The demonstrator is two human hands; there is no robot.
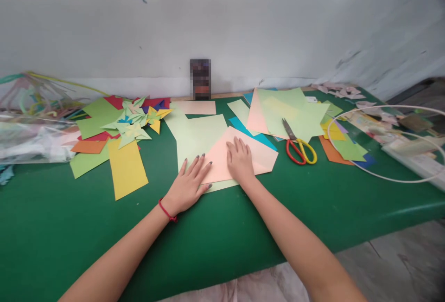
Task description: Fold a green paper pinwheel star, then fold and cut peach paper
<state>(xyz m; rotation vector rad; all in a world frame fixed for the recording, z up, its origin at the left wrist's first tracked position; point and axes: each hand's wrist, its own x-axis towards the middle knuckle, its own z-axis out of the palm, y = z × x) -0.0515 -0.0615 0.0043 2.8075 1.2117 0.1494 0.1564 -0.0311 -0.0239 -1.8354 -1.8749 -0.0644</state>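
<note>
A folded sheet of pink paper point(218, 157) lies on a larger pale green sheet point(200, 130) in the middle of the table. My left hand point(189, 183) rests palm down with fingers spread, over the pink sheet's left edge and the green one. Pressed on top of the pink paper is my right hand point(240, 160), its fingers slightly bent and nothing gripped in them. A strip of blue paper point(255, 134) sticks out behind the pink sheet. To the right lie scissors point(295, 143) with one red and one yellow handle, blades partly apart.
Folded paper stars point(134, 123) sit on coloured sheets at left, near a yellow sheet point(128, 167). More pale green paper point(285, 107) is at back right. A white hoop point(330, 142) overhangs coloured scraps. A blurred dark upright rectangle point(200, 79) stands against the wall.
</note>
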